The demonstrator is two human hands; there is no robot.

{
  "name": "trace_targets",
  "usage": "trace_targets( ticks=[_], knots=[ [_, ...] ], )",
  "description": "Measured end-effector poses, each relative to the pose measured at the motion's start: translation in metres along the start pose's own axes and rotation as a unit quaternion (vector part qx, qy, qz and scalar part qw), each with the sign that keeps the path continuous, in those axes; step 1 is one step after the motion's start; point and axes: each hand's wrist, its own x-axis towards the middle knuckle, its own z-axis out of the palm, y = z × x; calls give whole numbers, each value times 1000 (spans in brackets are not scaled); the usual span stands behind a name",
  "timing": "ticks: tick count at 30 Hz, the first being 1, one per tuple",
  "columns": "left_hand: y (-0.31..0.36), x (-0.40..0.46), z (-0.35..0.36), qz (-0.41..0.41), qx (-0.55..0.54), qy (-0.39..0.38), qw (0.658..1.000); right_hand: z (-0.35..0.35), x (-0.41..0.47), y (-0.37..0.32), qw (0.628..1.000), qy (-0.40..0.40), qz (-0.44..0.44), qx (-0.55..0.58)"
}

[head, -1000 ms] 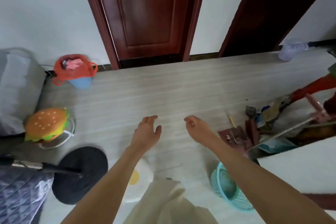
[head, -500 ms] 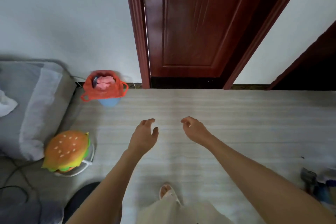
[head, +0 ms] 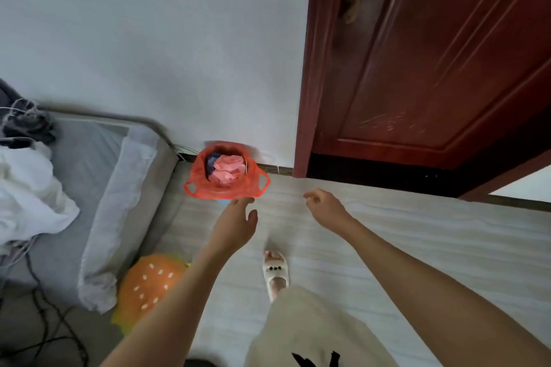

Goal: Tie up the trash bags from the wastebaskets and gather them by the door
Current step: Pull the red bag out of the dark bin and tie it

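Head view. The red trash bag (head: 226,177) is sitting on the floor against the white wall (head: 155,39), between the corner of the bed (head: 98,188) and the frame of the dark red door (head: 432,68). It is thin, glossy plastic, slightly see-through, and its mouth is gaping open and untied, with one looped handle sticking out on each side. Crumpled pink paper (head: 227,169) is filling the top of it, with something darker tucked behind. A sliver of pale blue is showing under the bag's lower edge; I cannot tell what it belongs to.

My left hand (head: 235,225) is reaching forward, fingers loosely spread and gripping nothing, the fingertips just below the bag's near rim; whether they are touching the plastic I cannot tell. My right hand (head: 323,207) is hovering to the right of the bag, clear of it, fingers curled in loosely and empty.

The floor (head: 417,247) is showing pale, streaked wood-grain planks. The door is polished wood with raised panels. The bed is wearing a smooth grey sheet with rumpled white cloth on it. A round plush burger cushion (head: 149,286), orange with pale seed marks, is lying at the bed's foot. My foot is wearing a white sandal (head: 275,272).
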Motion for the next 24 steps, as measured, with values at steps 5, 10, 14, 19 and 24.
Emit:
trace_targets(
  ticks=[5, 10, 14, 19, 24],
  knots=[
    [-21, 123, -60, 2, 12, 13, 1000, 15, 118, -64, 999, -6, 35, 30],
    [-58, 194, -94, -41, 4, -20, 999, 37, 195, -111, 997, -28, 68, 38],
    [-86, 252, -122, -50, 41, -36, 997, 59, 239, -131, 992, -17, 101, 72],
    [-135, 334, -129, 1, 134, -150, 980, 106, 282, -143, 979, 15, 172, 112],
    [-192, 410, -118, 47, 125, -200, 971, 174, 335, -128, 968, 23, 225, 106]
  ],
)
